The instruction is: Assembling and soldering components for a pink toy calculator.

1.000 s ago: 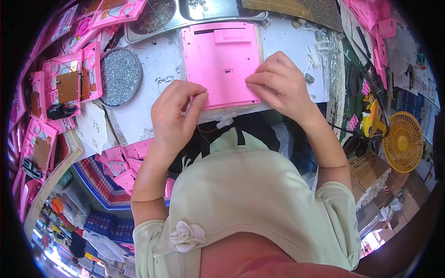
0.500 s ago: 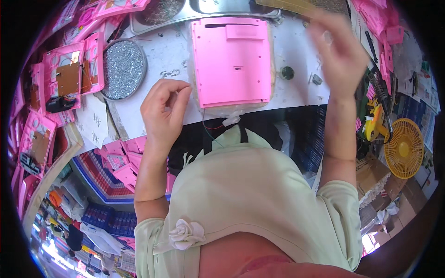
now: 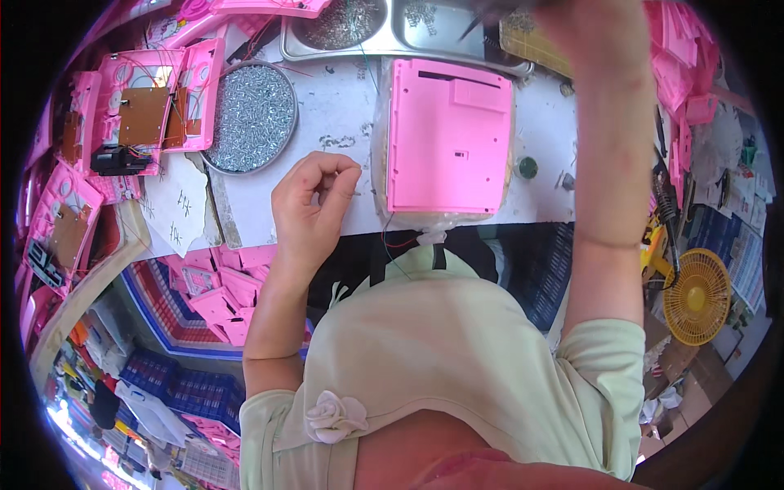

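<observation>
A pink plastic panel (image 3: 447,135) lies flat on a bag-wrapped pad in front of me. It has a slot and a raised block near its far edge and small holes in its face. My left hand (image 3: 314,200) hovers left of the panel, fingers curled and the thumb against the forefinger; anything pinched there is too small to see. My right hand (image 3: 592,33) reaches to the far edge of the view, smeared by motion, its fingers mostly cut off. A dark pointed thing (image 3: 478,23) shows near it, over the metal tray (image 3: 457,53); whether I hold it is unclear.
A round dish of screws (image 3: 251,118) stands at the left, beside pink housings with brown boards and wires (image 3: 143,114). The metal tray's compartments hold small parts. A green round piece (image 3: 527,167) sits right of the panel. A yellow fan (image 3: 697,296) stands at the right.
My right hand has moved away from me, from right of the panel to the far edge. My left hand keeps its pinched shape beside the panel. The whole view has shifted.
</observation>
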Available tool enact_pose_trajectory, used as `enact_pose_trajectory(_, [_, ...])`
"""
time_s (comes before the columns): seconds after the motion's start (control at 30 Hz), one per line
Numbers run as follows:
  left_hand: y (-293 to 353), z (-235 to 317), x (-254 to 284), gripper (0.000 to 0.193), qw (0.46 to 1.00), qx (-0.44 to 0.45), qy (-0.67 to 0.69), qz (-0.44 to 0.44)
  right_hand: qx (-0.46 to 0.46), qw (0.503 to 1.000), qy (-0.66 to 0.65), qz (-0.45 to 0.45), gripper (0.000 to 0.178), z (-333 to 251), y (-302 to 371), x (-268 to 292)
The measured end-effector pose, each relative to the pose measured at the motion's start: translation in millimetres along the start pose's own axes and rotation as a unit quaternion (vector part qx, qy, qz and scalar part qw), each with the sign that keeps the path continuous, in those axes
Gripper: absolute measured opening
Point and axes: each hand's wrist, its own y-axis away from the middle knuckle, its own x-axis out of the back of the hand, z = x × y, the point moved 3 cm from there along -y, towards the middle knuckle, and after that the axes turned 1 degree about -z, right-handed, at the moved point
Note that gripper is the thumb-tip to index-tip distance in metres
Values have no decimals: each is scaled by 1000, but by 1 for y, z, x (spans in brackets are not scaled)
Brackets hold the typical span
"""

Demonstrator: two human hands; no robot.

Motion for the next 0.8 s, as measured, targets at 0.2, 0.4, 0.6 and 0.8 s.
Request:
enact_pose_trajectory(0.2, [-16,-2,-2,7,994,23,102,1,-101,960,-172,198,33,18,54,-76])
enact_pose_trajectory(0.4, [-33,7,-3,6,995,-28,84,45,-127,969,-70,198,32,50,73,-87])
enact_pose_trajectory(0.6, [-48,7,-11,3,997,-56,24,39,-12,960,-150,236,34,23,54,-80])
enact_pose_trajectory(0.8, [-87,26,-37,8,982,-164,-83,49,2,954,-233,188,36,-10,59,-57])
